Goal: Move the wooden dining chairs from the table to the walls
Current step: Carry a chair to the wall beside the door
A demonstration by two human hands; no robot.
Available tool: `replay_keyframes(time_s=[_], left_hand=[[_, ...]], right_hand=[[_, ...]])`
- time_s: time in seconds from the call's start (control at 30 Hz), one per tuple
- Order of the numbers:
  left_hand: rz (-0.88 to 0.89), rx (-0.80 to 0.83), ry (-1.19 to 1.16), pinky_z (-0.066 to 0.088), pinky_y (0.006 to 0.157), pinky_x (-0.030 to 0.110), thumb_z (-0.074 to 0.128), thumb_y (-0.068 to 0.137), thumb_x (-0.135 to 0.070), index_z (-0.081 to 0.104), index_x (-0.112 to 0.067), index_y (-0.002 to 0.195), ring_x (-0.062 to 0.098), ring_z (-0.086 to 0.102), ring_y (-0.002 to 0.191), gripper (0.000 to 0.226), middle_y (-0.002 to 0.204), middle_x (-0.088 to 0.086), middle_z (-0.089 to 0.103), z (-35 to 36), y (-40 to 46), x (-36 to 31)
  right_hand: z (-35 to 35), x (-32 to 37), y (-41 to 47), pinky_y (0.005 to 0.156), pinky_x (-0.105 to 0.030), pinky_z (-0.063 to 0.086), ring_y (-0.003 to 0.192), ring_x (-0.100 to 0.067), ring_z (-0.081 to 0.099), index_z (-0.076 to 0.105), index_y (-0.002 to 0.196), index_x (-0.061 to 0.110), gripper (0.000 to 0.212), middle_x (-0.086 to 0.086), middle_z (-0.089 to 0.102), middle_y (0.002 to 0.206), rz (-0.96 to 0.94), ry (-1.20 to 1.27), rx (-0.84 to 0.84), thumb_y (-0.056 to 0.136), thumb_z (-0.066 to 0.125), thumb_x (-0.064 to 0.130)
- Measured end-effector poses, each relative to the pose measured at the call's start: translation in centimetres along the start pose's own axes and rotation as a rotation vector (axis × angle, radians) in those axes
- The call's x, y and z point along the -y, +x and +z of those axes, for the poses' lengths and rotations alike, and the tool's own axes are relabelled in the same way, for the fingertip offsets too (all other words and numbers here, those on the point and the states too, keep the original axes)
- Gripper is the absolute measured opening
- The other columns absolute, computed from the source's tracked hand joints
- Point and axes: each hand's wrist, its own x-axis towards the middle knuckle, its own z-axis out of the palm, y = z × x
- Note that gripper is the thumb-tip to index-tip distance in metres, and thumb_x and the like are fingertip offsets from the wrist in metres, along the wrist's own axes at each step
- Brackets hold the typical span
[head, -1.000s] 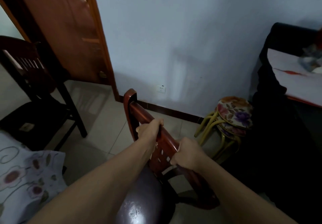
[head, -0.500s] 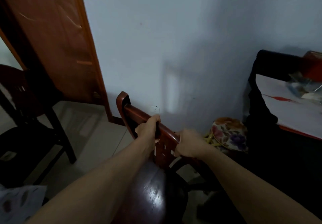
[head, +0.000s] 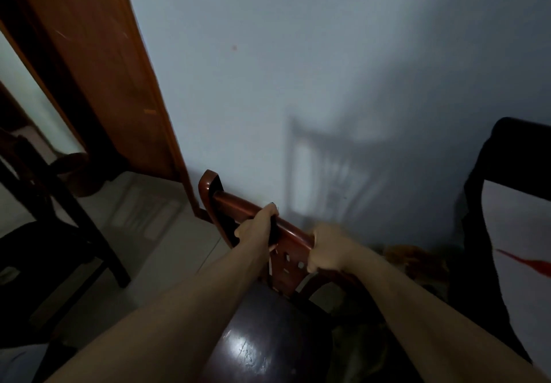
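Observation:
A reddish-brown wooden dining chair (head: 231,200) stands right in front of me, its back rail toward the pale wall (head: 298,69) and its glossy dark seat (head: 262,341) below my arms. My left hand (head: 258,224) is wrapped over the top rail near its middle. My right hand (head: 329,248) grips the same rail further right. The chair's back sits close to the wall; its legs are hidden. A second dark wooden chair (head: 56,203) stands at the left.
A wooden door frame (head: 119,84) runs down at the left with tiled floor (head: 167,227) below it. A dark-draped table with a white cover (head: 518,233) stands at the right. Floral stools (head: 414,259) sit low by the wall, blurred.
The chair and both hands have moved closer to the wall. My view has tilted up, so the stools and the left chair have slid lower and outward.

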Motion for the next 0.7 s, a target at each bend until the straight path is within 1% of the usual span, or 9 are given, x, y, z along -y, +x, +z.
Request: replay_keyframes(time_s=[0.17, 0.23, 0.3, 0.37, 0.47, 0.5, 0.57, 0.63, 0.7], left_hand=[[0.011, 0.007, 0.020, 0.053, 0.053, 0.026, 0.068, 0.048, -0.030, 0.050, 0.002, 0.124, 0.031, 0.067, 0.099, 0.084, 0.122, 0.018, 0.059, 4.1, 2.5, -1.3], [0.007, 0.020, 0.038, 0.055, 0.055, 0.028, 0.067, 0.049, -0.030, 0.052, 0.001, 0.123, 0.031, 0.066, 0.098, 0.081, 0.123, 0.018, 0.058, 5.4, 3.7, -1.9], [0.006, 0.050, 0.055, 0.056, 0.058, 0.030, 0.067, 0.059, -0.027, 0.054, 0.001, 0.120, 0.030, 0.066, 0.097, 0.069, 0.121, 0.018, 0.059, 6.7, 5.1, -2.5], [-0.011, 0.079, 0.067, 0.056, 0.063, 0.031, 0.067, 0.070, -0.025, 0.056, 0.000, 0.113, 0.029, 0.066, 0.095, 0.051, 0.116, 0.018, 0.062, 7.9, 6.7, -3.0], [-0.047, 0.122, 0.078, 0.058, 0.066, 0.034, 0.070, 0.067, -0.026, 0.058, -0.006, 0.092, 0.028, 0.068, 0.094, 0.034, 0.113, 0.016, 0.065, 10.1, 9.5, -4.0], [-0.052, 0.134, 0.094, 0.057, 0.063, 0.033, 0.071, 0.064, -0.028, 0.059, -0.007, 0.089, 0.027, 0.069, 0.092, 0.035, 0.113, 0.015, 0.066, 10.8, 10.4, -4.4], [-0.067, 0.152, 0.119, 0.056, 0.056, 0.030, 0.072, 0.060, -0.031, 0.061, -0.006, 0.093, 0.026, 0.070, 0.089, 0.043, 0.112, 0.014, 0.067, 12.5, 12.2, -5.3], [-0.093, 0.175, 0.094, 0.056, 0.054, 0.030, 0.073, 0.056, -0.030, 0.061, -0.002, 0.104, 0.025, 0.070, 0.087, 0.058, 0.113, 0.014, 0.066, 14.1, 14.1, -6.2], [-0.112, 0.192, 0.054, 0.059, 0.058, 0.034, 0.075, 0.049, -0.030, 0.058, 0.000, 0.113, 0.027, 0.071, 0.088, 0.073, 0.113, 0.015, 0.065, 15.4, 15.3, -7.2]], right_hand=[[-2.7, -2.5, 3.5, 0.072, -0.025, 0.054, 0.087, -0.025, 0.069, 0.073, 0.093, 0.014, 0.033, -0.009, 0.073, 0.094, -0.016, -0.014, 0.010, 0.061, 0.077, 0.009], [-3.6, -3.2, 5.2, 0.074, -0.027, 0.057, 0.084, -0.025, 0.068, 0.073, 0.097, 0.012, 0.036, -0.009, 0.071, 0.090, -0.009, -0.009, 0.020, 0.061, 0.077, 0.008], [-4.6, -3.8, 6.8, 0.071, -0.027, 0.056, 0.079, -0.024, 0.066, 0.072, 0.098, 0.010, 0.037, -0.007, 0.067, 0.085, 0.003, -0.011, 0.024, 0.061, 0.076, 0.006], [-5.6, -4.2, 8.2, 0.066, -0.024, 0.049, 0.076, -0.022, 0.061, 0.070, 0.100, 0.007, 0.036, -0.006, 0.063, 0.084, 0.015, -0.013, 0.032, 0.064, 0.075, 0.005], [-7.6, -5.1, 10.4, 0.063, -0.021, 0.043, 0.078, -0.022, 0.060, 0.069, 0.103, 0.007, 0.035, -0.010, 0.065, 0.089, 0.068, -0.015, 0.018, 0.068, 0.072, 0.003], [-8.2, -5.4, 11.2, 0.065, -0.022, 0.044, 0.083, -0.025, 0.062, 0.069, 0.105, 0.007, 0.036, -0.012, 0.068, 0.096, 0.089, -0.020, 0.007, 0.069, 0.071, 0.003], [-9.4, -6.1, 13.1, 0.071, -0.024, 0.046, 0.098, -0.029, 0.064, 0.067, 0.111, 0.005, 0.039, -0.014, 0.068, 0.110, 0.126, -0.017, -0.023, 0.072, 0.068, 0.002], [-10.5, -6.5, 14.9, 0.073, -0.024, 0.044, 0.104, -0.031, 0.063, 0.065, 0.114, 0.004, 0.037, -0.017, 0.067, 0.114, 0.142, -0.014, -0.039, 0.077, 0.064, 0.002], [-11.6, -6.8, 16.2, 0.071, -0.024, 0.042, 0.104, -0.031, 0.063, 0.066, 0.112, 0.003, 0.033, -0.018, 0.067, 0.112, 0.142, 0.001, -0.050, 0.079, 0.061, 0.001]])
